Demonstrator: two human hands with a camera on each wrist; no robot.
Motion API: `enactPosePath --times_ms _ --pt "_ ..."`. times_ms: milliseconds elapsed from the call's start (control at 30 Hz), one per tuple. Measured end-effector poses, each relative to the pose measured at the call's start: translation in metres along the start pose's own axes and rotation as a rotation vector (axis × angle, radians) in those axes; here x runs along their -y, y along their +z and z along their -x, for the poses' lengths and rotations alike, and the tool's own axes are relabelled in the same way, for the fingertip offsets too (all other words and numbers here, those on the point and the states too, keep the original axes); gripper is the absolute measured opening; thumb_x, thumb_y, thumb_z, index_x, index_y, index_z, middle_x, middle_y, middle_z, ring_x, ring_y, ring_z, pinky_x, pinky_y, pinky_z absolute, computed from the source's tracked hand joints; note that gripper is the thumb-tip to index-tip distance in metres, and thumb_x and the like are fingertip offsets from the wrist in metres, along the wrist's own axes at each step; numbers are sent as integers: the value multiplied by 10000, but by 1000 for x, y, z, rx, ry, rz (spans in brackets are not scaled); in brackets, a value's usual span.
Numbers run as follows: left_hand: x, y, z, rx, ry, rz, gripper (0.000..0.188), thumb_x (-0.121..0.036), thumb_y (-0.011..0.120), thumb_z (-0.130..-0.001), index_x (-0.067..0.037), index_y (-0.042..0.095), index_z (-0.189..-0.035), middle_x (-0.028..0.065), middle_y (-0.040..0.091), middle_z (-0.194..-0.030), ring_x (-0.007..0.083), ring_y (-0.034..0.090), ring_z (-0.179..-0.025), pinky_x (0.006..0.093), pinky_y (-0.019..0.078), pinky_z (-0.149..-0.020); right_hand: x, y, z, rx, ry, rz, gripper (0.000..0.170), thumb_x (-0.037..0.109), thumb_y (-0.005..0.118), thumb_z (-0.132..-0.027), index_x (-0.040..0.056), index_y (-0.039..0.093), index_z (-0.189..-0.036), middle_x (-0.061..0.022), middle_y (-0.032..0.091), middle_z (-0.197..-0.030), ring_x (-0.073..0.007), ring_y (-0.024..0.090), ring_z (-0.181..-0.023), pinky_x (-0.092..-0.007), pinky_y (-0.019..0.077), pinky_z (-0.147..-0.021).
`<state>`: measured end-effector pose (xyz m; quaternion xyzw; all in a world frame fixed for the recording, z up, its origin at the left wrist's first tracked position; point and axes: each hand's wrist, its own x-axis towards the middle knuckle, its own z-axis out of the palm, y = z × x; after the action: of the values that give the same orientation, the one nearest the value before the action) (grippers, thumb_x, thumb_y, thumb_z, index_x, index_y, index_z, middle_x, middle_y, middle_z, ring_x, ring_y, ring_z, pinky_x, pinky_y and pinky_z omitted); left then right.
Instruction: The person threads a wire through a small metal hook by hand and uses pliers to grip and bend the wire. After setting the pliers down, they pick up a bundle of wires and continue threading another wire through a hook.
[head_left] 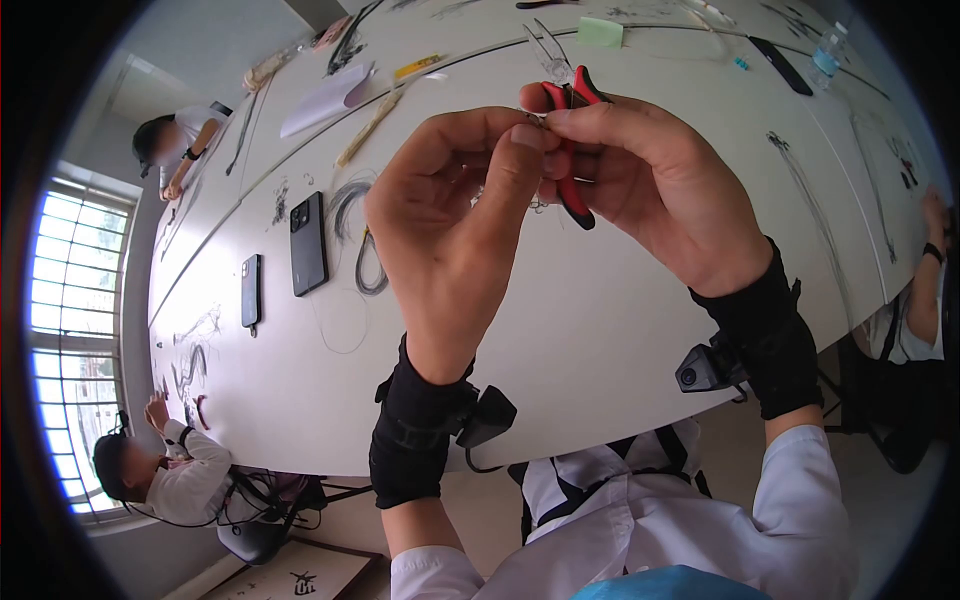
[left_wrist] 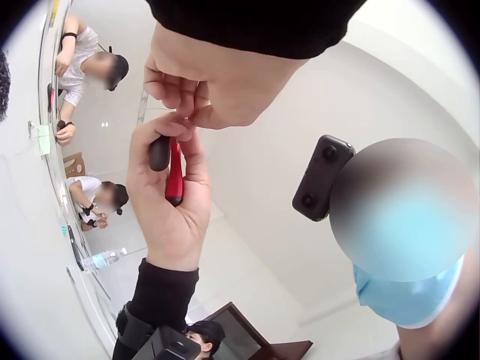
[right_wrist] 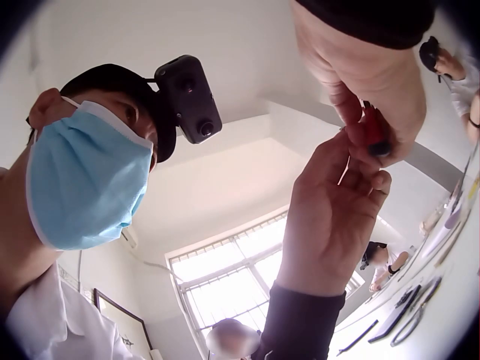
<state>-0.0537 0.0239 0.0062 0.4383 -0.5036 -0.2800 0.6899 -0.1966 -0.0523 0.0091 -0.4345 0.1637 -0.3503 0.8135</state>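
Both hands meet above the white table in the head view. My right hand point(head_left: 655, 170) holds pliers with red and black handles point(head_left: 574, 200) against its palm, while its thumb and fingertip reach the left fingertips. My left hand point(head_left: 450, 220) pinches a small piece of thin silvery wire point(head_left: 537, 118) between thumb and index finger; fingers cover most of it. Fine wire loops show below the fingers. From the left wrist, the red handle point(left_wrist: 175, 176) shows within the right hand. In the right wrist view the left fingertips touch the right ones beside the pliers point(right_wrist: 375, 133).
Two dark phones point(head_left: 309, 245) and coiled grey wire point(head_left: 370, 265) lie on the table point(head_left: 620, 320) to the left. Beyond the hands are a green paper note point(head_left: 600, 33), a black bar-shaped object point(head_left: 780, 66) and a water bottle point(head_left: 828, 55). Other people sit around the table.
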Motion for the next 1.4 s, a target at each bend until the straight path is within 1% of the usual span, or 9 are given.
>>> enactPosePath --times_ms 100,200,300,500,600,700,900,1300,1400 --pt "3 0 -1 -9 -36 79 154 -48 672 -942 85 663 -1018 111 714 -858 136 686 -767 251 545 -700 -2 0 0 11 -39 24 284 181 614 -952 -41 631 -1128 -71 655 -902 -150 633 -779 -258 489 -750" --pt "5 -1 -1 -6 -83 123 154 -52 670 -946 77 664 -1029 108 712 -856 123 669 -744 241 536 -695 -2 -2 1 37 -37 52 316 185 599 -977 -25 619 -1212 -48 662 -959 -136 621 -856 -304 500 -843" --pt "7 -1 -1 -8 -91 166 159 -62 677 -945 71 665 -1030 97 707 -845 112 658 -735 236 531 -691 -5 0 2 18 -58 79 322 185 604 -976 -27 615 -1218 -49 665 -974 -137 623 -859 -306 500 -848" --pt "7 -3 -1 12 -108 185 167 -77 683 -946 64 658 -1030 82 696 -849 103 658 -746 232 532 -689 -4 0 2 38 -68 94 325 186 614 -975 -22 615 -1224 -48 676 -1023 -110 623 -879 -268 495 -829" --pt "7 -3 0 9 -94 200 163 -79 682 -947 60 654 -1027 83 695 -867 100 657 -748 232 535 -691 -5 2 4 20 -64 98 329 181 616 -976 -20 613 -1236 -44 675 -1023 -97 621 -885 -253 493 -824" --pt "8 -3 0 8 -91 208 157 -78 683 -946 56 653 -1023 82 693 -876 100 658 -751 232 539 -696 -6 2 3 23 -66 95 334 173 617 -974 -21 610 -1246 -39 672 -1013 -99 621 -881 -266 496 -834" --pt "7 -5 -2 4 -117 238 153 -81 666 -948 48 661 -1030 89 710 -841 107 658 -737 232 508 -677 -5 -3 1 53 -44 20 325 163 609 -978 -17 612 -1248 -24 664 -962 -98 628 -867 -298 504 -851" --pt "7 -4 -2 -3 -137 193 157 -93 683 -940 37 674 -1028 71 715 -818 94 651 -739 221 485 -673 -5 -2 1 59 -33 0 299 163 601 -987 -5 625 -1234 -17 656 -914 -95 631 -848 -294 505 -856" --pt "7 -5 -2 15 -134 201 156 -96 682 -946 39 665 -1021 68 707 -827 91 650 -745 221 493 -677 -7 1 2 25 -50 33 265 174 596 -982 -16 618 -1164 -47 624 -913 -119 590 -815 -245 462 -776"
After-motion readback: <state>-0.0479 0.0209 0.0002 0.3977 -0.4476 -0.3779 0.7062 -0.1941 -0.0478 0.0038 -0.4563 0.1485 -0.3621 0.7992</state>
